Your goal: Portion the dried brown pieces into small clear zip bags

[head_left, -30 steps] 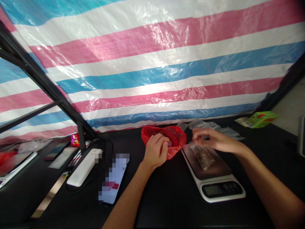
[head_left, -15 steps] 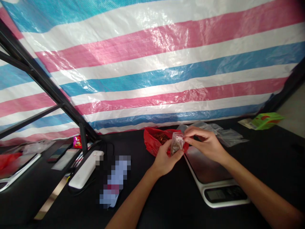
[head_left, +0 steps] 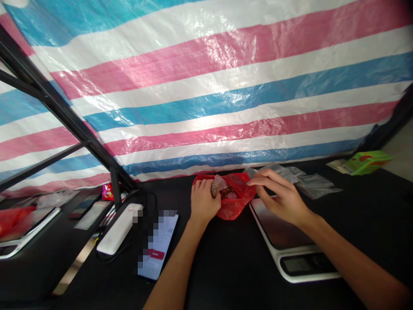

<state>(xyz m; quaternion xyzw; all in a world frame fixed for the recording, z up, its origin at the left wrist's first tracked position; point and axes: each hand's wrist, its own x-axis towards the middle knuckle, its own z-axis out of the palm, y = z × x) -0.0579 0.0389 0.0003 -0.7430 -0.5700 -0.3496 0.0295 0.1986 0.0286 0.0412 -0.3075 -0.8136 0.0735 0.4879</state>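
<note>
A red plastic bag point(head_left: 237, 209) lies open on the black table, with dark reddish-brown dried bits point(head_left: 229, 192) inside. My left hand point(head_left: 205, 202) is over the bag's left side, fingers curled round a small clear plastic bag point(head_left: 220, 182). Brownish contents show in the clear bag's end near my thumb; the rest of it is partly hidden. At the red bag's right edge, my right hand point(head_left: 280, 196) has its thumb and fingertips closed on the rim. Below that hand sits a white kitchen scale point(head_left: 284, 230) with a steel plate, partly covered by my forearm.
Clear plastic bags point(head_left: 318, 184) lie behind the scale, and a green packet point(head_left: 368, 162) is at the far right. Left of my arm are a phone point(head_left: 158, 249), a white power strip point(head_left: 119, 230) with cables, and another scale point(head_left: 30, 234). A striped tarp point(head_left: 226, 94) hangs behind.
My left hand has moved left and down into the red bag's opening with the small clear bag. My right hand has let go of the clear bag and moved to the red bag's rim.
</note>
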